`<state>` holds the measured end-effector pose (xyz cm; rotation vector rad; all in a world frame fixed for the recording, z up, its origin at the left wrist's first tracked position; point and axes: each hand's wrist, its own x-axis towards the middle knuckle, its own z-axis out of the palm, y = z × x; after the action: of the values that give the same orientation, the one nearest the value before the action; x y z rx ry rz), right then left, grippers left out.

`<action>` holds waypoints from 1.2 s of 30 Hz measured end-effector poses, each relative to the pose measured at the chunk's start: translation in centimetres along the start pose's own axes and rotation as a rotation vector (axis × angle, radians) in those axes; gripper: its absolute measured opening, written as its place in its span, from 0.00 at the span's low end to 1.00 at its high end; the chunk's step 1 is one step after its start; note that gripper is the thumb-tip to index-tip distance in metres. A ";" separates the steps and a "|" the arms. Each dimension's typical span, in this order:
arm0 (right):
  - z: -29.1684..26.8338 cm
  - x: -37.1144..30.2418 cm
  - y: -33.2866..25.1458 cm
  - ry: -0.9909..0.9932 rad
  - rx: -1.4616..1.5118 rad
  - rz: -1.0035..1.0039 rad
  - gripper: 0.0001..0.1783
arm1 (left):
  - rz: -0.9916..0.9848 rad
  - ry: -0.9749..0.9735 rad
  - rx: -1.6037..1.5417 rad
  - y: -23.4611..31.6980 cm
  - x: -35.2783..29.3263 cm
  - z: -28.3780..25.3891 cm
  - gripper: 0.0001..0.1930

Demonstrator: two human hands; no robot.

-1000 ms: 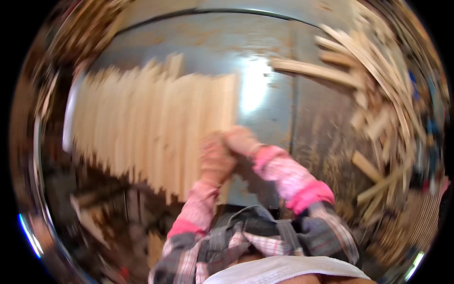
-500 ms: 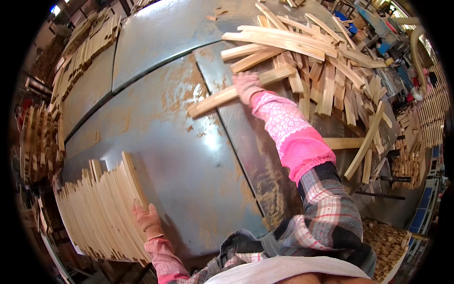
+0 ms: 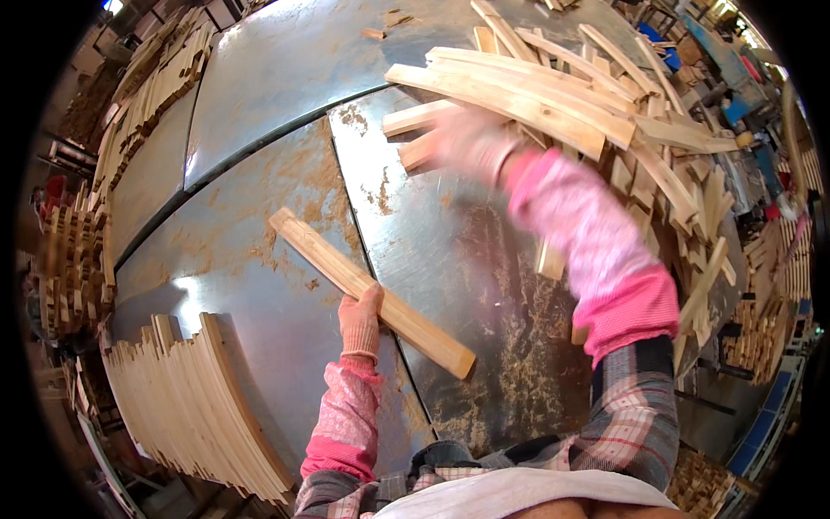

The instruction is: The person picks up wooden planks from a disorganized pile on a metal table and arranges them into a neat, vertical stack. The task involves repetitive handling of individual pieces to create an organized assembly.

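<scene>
My left hand, in a knitted glove, is closed around the middle of a wooden slat. This slat lies slantwise over the metal tabletop, its far end to the left and its near end to the right. Farther off and to the right, my right hand is smeared by motion. It is at the left ends of short slats in a jumbled pile of wooden slats, and its fingers cannot be made out. At the near left, a row of slats stands tightly side by side.
Seams cross the metal tabletop, and patches of sawdust cling to it. Stacked slats line the far left side, with more stacked wood below them. Blue machinery stands beyond the pile at the far right.
My left hand has left the row and now grips the slat my right hand held, which has turned and come nearer. My right hand has let go and moved to the pile.
</scene>
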<state>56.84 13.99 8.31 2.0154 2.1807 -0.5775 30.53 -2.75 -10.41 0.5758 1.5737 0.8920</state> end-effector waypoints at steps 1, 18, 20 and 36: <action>-0.6 3.4 6.0 0.279 -0.196 -0.050 0.23 | 0.021 -0.011 0.012 0.1 0.1 0.1 0.15; 8.9 -2.1 9.2 0.180 0.099 0.287 0.48 | 0.122 0.075 0.193 4.3 1.4 0.8 0.17; 11.8 -3.9 4.3 0.085 0.098 0.256 0.54 | 0.210 -0.072 -0.199 2.9 3.5 -0.2 0.20; 25.6 -24.4 -10.9 -0.006 0.910 0.447 0.33 | -0.216 -0.229 -0.149 -7.7 -12.7 -13.6 0.23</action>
<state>44.48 -18.25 -4.89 2.7424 1.4547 -1.6942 20.70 -20.20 -8.56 0.3796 1.3218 0.7444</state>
